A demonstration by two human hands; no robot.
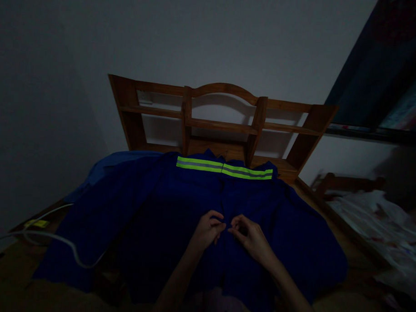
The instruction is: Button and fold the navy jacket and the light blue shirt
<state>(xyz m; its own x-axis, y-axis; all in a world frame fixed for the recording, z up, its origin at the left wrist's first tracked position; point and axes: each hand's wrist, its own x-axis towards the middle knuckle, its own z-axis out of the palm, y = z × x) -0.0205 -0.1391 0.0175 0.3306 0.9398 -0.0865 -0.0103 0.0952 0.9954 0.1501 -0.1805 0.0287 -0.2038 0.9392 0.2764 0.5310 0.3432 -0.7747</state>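
Observation:
A dark blue work jacket (151, 217) lies spread flat on a wooden surface, with a yellow-green reflective stripe (224, 168) across its far end. Both my hands rest on the jacket's centre front opening. My left hand (208, 231) has its fingers pinched on the left edge of the opening. My right hand (248, 234) pinches the right edge, fingertips almost touching the left hand's. The room is dim, so whatever small fastening sits between the fingers is not visible.
A wooden shelf unit (222, 124) stands against the white wall behind the jacket. A white cable (55, 239) lies across the left side, near a yellow object (37, 223). Crumpled pale cloth (376, 225) lies at the right.

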